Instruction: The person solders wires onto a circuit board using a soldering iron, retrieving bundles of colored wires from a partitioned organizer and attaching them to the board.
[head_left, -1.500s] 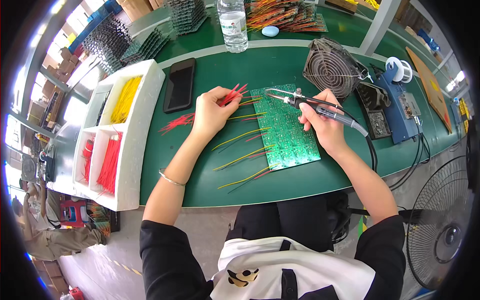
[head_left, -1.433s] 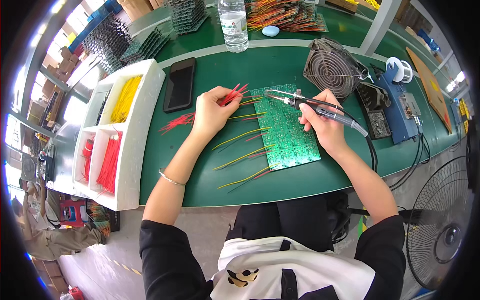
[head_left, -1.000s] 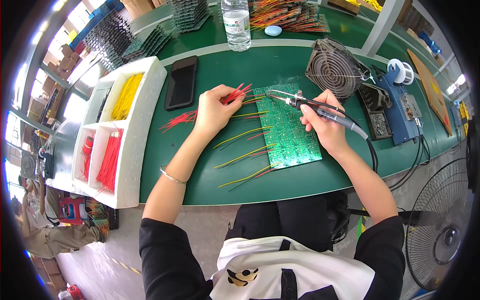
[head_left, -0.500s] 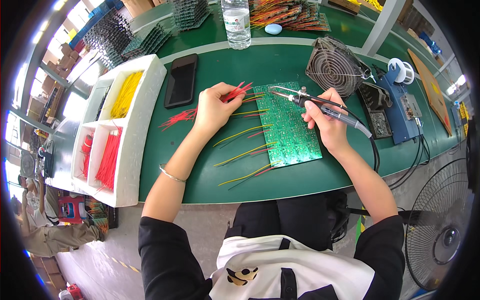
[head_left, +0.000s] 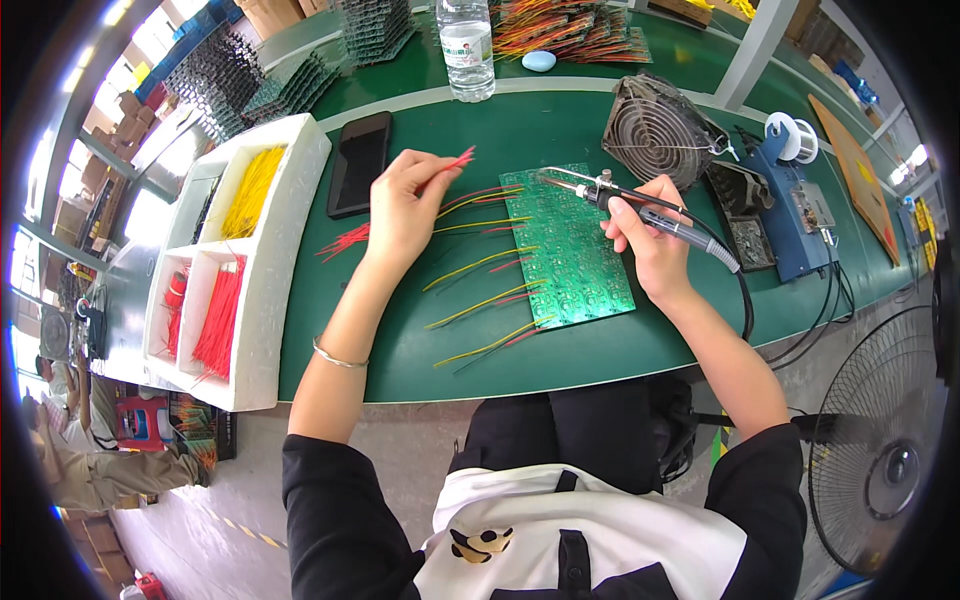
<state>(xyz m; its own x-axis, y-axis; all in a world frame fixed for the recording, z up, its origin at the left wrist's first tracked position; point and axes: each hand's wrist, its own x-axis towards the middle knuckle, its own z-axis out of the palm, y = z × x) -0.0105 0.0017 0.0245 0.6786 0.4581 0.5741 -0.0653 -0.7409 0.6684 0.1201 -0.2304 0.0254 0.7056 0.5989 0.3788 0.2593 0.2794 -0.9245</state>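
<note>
My left hand pinches a bunch of red wires. Their tips poke out past my fingertips, and more red wire ends spread on the table behind the hand. In my right hand is a soldering iron with a solder-feed tube, its tip over the upper part of a green circuit board. Several yellow wires and short red wires stick out from the board's left edge. Whether the tip touches the board I cannot tell.
A white foam tray with yellow and red wires stands left, beside a black phone. Behind are a water bottle and stacked wired boards. A small fan and blue solder feeder stand right.
My left hand has moved left and up, away from the board, with the red wires. A red wire now lies by the topmost yellow wire at the board. My right hand stays nearly in place.
</note>
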